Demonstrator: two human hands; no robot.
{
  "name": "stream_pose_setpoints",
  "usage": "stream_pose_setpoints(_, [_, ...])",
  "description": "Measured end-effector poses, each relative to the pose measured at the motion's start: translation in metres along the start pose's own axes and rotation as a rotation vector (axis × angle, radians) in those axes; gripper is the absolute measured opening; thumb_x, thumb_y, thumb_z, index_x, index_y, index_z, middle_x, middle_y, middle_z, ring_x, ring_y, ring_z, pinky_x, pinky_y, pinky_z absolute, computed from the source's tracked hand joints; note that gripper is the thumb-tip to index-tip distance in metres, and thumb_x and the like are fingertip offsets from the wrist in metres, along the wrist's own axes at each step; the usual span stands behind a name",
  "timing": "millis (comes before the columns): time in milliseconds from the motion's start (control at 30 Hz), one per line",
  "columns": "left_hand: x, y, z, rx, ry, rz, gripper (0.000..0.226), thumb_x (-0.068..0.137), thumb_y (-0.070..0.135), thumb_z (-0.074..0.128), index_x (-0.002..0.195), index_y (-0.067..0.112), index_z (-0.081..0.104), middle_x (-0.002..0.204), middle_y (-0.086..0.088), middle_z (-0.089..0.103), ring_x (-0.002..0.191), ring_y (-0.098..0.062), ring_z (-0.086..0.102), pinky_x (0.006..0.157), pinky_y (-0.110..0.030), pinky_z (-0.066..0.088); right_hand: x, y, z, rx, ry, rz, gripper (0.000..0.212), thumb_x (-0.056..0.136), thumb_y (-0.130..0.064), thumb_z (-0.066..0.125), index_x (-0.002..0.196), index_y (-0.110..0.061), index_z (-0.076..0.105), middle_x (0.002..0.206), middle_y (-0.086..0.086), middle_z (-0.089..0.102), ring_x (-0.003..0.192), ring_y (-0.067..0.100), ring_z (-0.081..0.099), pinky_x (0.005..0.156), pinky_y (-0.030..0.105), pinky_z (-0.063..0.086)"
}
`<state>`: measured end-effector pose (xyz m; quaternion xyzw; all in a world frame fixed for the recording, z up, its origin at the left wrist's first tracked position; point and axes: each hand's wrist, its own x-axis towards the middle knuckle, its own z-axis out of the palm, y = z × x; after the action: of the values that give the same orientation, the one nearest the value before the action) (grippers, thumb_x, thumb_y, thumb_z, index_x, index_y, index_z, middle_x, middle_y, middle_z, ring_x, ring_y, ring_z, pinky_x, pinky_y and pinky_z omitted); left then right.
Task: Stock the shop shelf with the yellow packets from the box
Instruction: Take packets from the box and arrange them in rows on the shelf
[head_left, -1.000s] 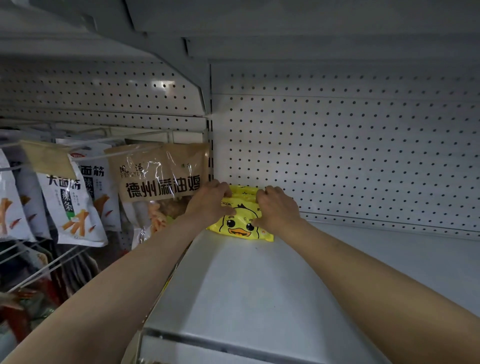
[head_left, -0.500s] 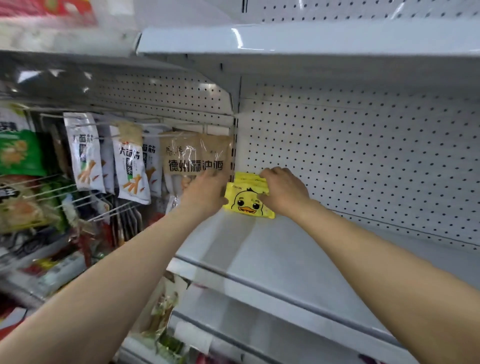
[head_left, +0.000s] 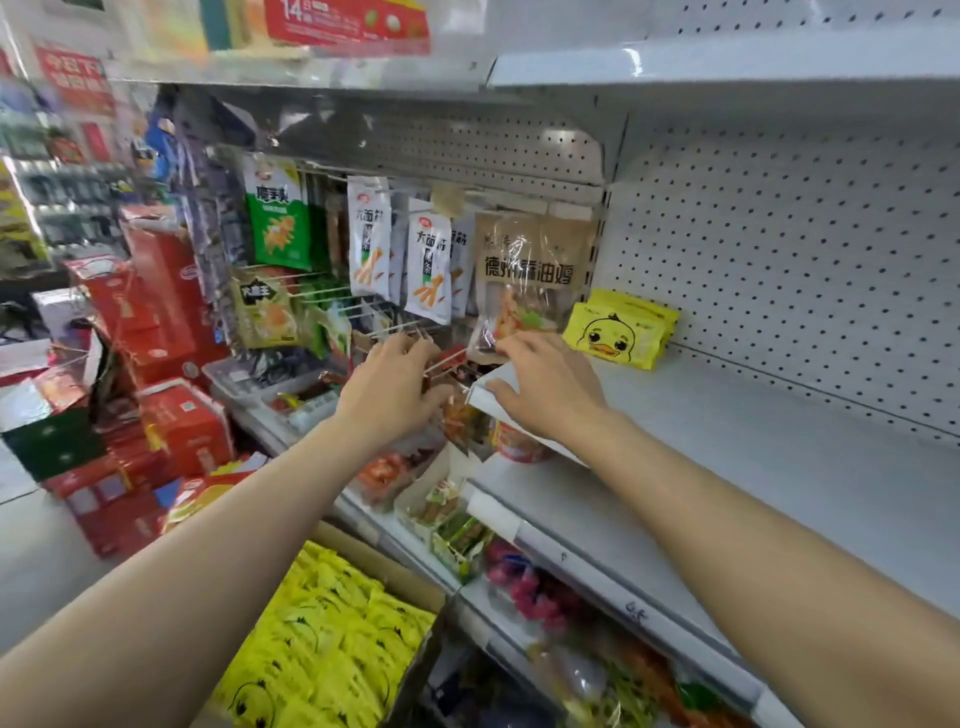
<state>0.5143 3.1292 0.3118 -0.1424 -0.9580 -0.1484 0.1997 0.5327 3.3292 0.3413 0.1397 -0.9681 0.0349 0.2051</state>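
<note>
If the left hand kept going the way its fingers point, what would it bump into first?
Probably the wire hooks just past the left hand; its fingers already look very near them. Depth is hard to judge, so it may be touching.

Yellow duck-print packets are seen stacked at the back left corner of a pale grey shop shelf (head_left: 779, 467).

The small stack of yellow packets (head_left: 618, 332) is stood leaning against the perforated back panel (head_left: 810, 249), just beside the upright divider. The rest of the shelf surface is shown bare. A lower shelf (head_left: 587, 566) is loaded with mixed snack packs (head_left: 457, 530), too blurred to be told apart. On the floor (head_left: 36, 561) an open cardboard box (head_left: 395, 571) filled with more yellow packets is stood, with red cartons (head_left: 182, 431) piled nearby.
</note>
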Motion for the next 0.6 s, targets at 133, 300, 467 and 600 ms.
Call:
stream_pose_setpoints(133, [-0.03,-0.031,-0.019,0.058,0.006,-0.07,0.053,0.088,0.049,0.06,0.133,0.022,0.049,0.133,-0.008,0.047,0.123,-0.032,0.046,0.095,-0.047,0.048,-0.001,-0.042,0.016,0.024,-0.008,-0.076,0.045,0.094,-0.047,0.051,0.131,-0.022,0.053,0.134,0.0,0.056,0.127,0.024,0.045,0.099,0.039,0.044])
stream_pose_setpoints(300, [-0.05,-0.077,-0.031,0.082,-0.013,-0.136,0.052,0.089,0.05,0.059,0.132,0.022,0.05,0.132,-0.007,0.047,0.123,-0.03,0.046,0.093,-0.047,0.049,0.014,-0.091,0.04,0.058,-0.068,-0.13,0.047,0.094,-0.05,0.051,0.133,-0.024,0.051,0.134,-0.002,0.054,0.127,0.022,0.045,0.101,0.039,0.043])
stream_pose_setpoints(467, [-0.058,-0.144,-0.023,0.101,-0.054,-0.186,0.05,0.09,0.046,0.058,0.132,0.021,0.05,0.132,-0.006,0.048,0.123,-0.03,0.045,0.095,-0.046,0.047,0.048,-0.144,0.088,0.109,-0.188,-0.154,0.048,0.097,-0.051,0.048,0.137,-0.025,0.046,0.142,-0.004,0.045,0.137,0.021,0.035,0.104,0.042,0.043])
stream_pose_setpoints(600, [-0.056,-0.217,-0.003,0.097,-0.124,-0.206,0.046,0.091,0.044,0.058,0.13,0.021,0.049,0.131,-0.007,0.047,0.122,-0.032,0.045,0.092,-0.045,0.048,0.084,-0.191,0.148,0.118,-0.266,-0.125,0.051,0.097,-0.052,0.049,0.14,-0.024,0.044,0.145,-0.004,0.043,0.137,0.021,0.033,0.103,0.044,0.044])
